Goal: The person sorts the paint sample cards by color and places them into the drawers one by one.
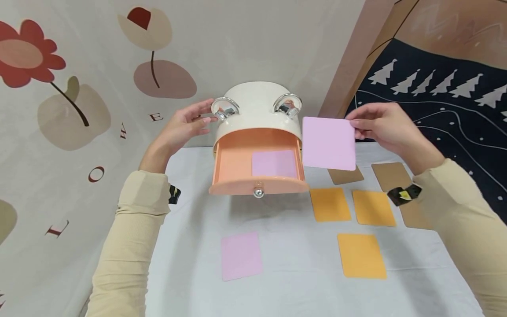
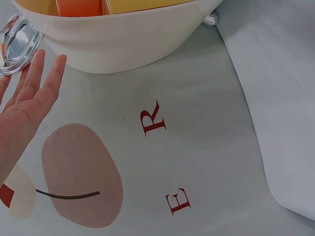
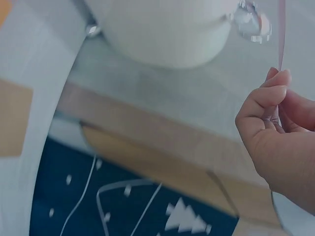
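Note:
A white rounded box (image 1: 257,94) with two shiny silver ears stands with its peach drawer (image 1: 233,163) pulled out. Inside the drawer, toward its right side, lies a pink square card (image 1: 274,164). My right hand (image 1: 382,125) pinches another pink card (image 1: 328,143) by its upper right corner, held up just right of the drawer. The right wrist view catches this card edge-on between thumb and fingers. My left hand (image 1: 186,121) has its fingers fairly straight, with the fingertips right at the left silver ear (image 2: 19,44).
Another pink card (image 1: 241,256) lies on the white tabletop (image 1: 293,281) in front of the box. Several orange cards (image 1: 330,204) and brown cards (image 1: 390,176) are spread out on the right. A printed cloth (image 1: 253,39) hangs close behind the box.

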The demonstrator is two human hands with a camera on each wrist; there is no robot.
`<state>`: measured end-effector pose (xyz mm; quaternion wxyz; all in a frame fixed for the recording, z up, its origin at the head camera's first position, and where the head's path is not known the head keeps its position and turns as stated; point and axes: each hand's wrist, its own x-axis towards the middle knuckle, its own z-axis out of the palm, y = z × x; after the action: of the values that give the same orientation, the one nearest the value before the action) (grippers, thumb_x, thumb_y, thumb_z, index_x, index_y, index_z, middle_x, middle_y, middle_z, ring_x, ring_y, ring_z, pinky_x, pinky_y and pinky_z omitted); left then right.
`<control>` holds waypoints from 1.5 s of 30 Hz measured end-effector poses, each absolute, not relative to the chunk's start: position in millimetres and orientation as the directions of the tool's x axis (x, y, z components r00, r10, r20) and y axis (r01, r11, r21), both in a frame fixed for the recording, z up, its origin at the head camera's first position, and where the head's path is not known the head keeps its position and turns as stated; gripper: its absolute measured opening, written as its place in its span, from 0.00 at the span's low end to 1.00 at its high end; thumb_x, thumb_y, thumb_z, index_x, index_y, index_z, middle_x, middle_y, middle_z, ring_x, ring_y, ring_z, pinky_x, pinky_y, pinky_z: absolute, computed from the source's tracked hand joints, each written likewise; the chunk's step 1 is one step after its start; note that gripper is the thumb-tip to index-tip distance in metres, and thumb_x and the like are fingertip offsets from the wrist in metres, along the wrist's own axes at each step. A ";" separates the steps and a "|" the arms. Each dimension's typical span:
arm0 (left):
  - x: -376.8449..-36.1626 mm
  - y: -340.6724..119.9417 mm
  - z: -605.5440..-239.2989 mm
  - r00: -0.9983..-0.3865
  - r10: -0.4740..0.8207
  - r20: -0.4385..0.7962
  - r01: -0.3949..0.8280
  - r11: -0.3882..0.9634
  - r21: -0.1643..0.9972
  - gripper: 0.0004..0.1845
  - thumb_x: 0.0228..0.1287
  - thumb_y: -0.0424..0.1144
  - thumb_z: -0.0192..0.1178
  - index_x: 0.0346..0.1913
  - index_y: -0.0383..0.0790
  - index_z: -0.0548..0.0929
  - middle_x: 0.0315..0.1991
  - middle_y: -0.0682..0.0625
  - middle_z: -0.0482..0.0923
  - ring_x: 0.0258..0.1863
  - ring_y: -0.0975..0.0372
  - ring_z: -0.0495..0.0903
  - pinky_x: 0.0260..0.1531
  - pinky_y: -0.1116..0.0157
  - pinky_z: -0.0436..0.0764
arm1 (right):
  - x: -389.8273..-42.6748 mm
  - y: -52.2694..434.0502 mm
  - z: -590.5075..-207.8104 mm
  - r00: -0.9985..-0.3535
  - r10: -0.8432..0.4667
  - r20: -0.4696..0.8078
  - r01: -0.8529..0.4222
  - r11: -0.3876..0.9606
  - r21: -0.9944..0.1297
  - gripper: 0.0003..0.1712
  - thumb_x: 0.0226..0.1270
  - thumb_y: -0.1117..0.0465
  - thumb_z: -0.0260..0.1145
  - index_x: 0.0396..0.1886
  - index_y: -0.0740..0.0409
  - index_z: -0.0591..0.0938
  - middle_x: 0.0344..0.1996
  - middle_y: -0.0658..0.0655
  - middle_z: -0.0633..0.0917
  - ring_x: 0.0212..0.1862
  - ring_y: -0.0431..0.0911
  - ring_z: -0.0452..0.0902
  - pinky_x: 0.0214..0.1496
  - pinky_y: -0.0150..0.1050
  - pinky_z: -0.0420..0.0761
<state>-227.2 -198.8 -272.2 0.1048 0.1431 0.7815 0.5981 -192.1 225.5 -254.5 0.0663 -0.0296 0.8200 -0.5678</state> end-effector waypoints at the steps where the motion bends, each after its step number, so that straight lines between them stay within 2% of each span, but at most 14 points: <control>1: -227.2 -198.9 -272.2 -0.937 0.349 0.007 0.098 0.244 0.965 0.27 0.68 0.32 0.49 0.69 0.42 0.59 0.61 0.42 0.64 0.59 0.53 0.68 0.57 0.51 0.67 | -194.4 217.6 -254.2 -0.988 -0.137 -0.076 0.023 0.351 -0.936 0.10 0.64 0.66 0.59 0.43 0.65 0.79 0.32 0.54 0.80 0.29 0.45 0.73 0.33 0.28 0.79; 8: -226.8 -199.4 -272.3 -0.935 0.353 0.003 0.099 0.254 0.962 0.27 0.68 0.32 0.49 0.69 0.42 0.58 0.62 0.42 0.63 0.59 0.53 0.68 0.57 0.51 0.67 | -207.2 165.7 -263.7 -0.974 -0.201 -0.103 0.035 0.316 -0.948 0.10 0.64 0.70 0.58 0.43 0.72 0.77 0.29 0.57 0.79 0.25 0.45 0.72 0.31 0.30 0.79; 12: -226.5 -199.5 -272.3 -0.935 0.354 0.002 0.099 0.257 0.961 0.27 0.68 0.32 0.49 0.69 0.42 0.58 0.62 0.42 0.63 0.59 0.54 0.68 0.57 0.52 0.67 | -210.4 143.8 -271.6 -0.964 -0.231 -0.128 0.054 0.302 -0.952 0.09 0.63 0.73 0.58 0.42 0.73 0.77 0.28 0.58 0.78 0.23 0.44 0.73 0.30 0.31 0.80; 18: -226.0 -199.5 -272.4 -0.933 0.360 0.004 0.103 0.256 0.961 0.28 0.68 0.32 0.48 0.69 0.43 0.58 0.62 0.42 0.63 0.59 0.53 0.67 0.57 0.52 0.68 | -208.9 127.2 -279.7 -0.947 -0.279 -0.158 0.050 0.359 -0.932 0.08 0.63 0.71 0.59 0.41 0.70 0.79 0.27 0.60 0.78 0.23 0.46 0.74 0.32 0.33 0.81; 25: -225.8 -199.3 -271.4 -0.931 0.365 0.007 0.104 0.248 0.963 0.28 0.68 0.32 0.48 0.69 0.42 0.58 0.62 0.42 0.62 0.59 0.55 0.68 0.58 0.53 0.67 | -207.9 134.8 -282.0 -0.945 -0.302 -0.125 -0.042 0.491 -0.870 0.09 0.63 0.65 0.61 0.41 0.65 0.81 0.31 0.61 0.81 0.29 0.50 0.75 0.36 0.37 0.81; 30: -225.9 -199.0 -270.8 -0.933 0.360 0.004 0.102 0.255 0.961 0.28 0.68 0.31 0.48 0.69 0.42 0.58 0.62 0.42 0.63 0.56 0.59 0.70 0.57 0.53 0.68 | -201.3 150.3 -278.2 -0.944 -0.315 -0.100 -0.075 0.500 -0.863 0.12 0.63 0.62 0.63 0.43 0.63 0.80 0.33 0.59 0.81 0.30 0.51 0.76 0.37 0.36 0.80; 35: -226.5 -199.0 -271.4 -0.934 0.357 0.002 0.100 0.258 0.961 0.28 0.68 0.31 0.48 0.69 0.42 0.58 0.62 0.42 0.63 0.57 0.58 0.70 0.57 0.53 0.68 | -190.1 168.3 -283.2 -0.940 -0.325 -0.102 -0.086 0.518 -0.851 0.12 0.63 0.63 0.62 0.45 0.64 0.79 0.30 0.57 0.81 0.30 0.49 0.76 0.36 0.33 0.80; 40: -227.2 -199.1 -271.8 -0.934 0.358 0.002 0.101 0.258 0.961 0.28 0.68 0.31 0.48 0.69 0.42 0.58 0.62 0.42 0.63 0.59 0.54 0.68 0.57 0.52 0.68 | -173.1 186.0 -309.8 -0.924 -0.357 -0.138 -0.064 0.500 -0.863 0.13 0.62 0.65 0.62 0.45 0.67 0.78 0.27 0.56 0.80 0.28 0.45 0.77 0.35 0.33 0.80; 45: -227.3 -199.7 -271.6 -0.934 0.358 0.000 0.099 0.257 0.961 0.28 0.68 0.31 0.48 0.69 0.42 0.58 0.62 0.42 0.63 0.59 0.54 0.68 0.57 0.52 0.68 | -147.0 189.5 -348.8 -0.901 -0.386 -0.200 0.003 0.455 -0.890 0.11 0.61 0.68 0.63 0.42 0.70 0.77 0.27 0.58 0.80 0.28 0.48 0.76 0.34 0.38 0.80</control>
<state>-227.3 -199.7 -271.6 0.1093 0.1453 0.7853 0.5918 -147.0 189.5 -348.8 0.1909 -0.1150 0.8314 -0.5090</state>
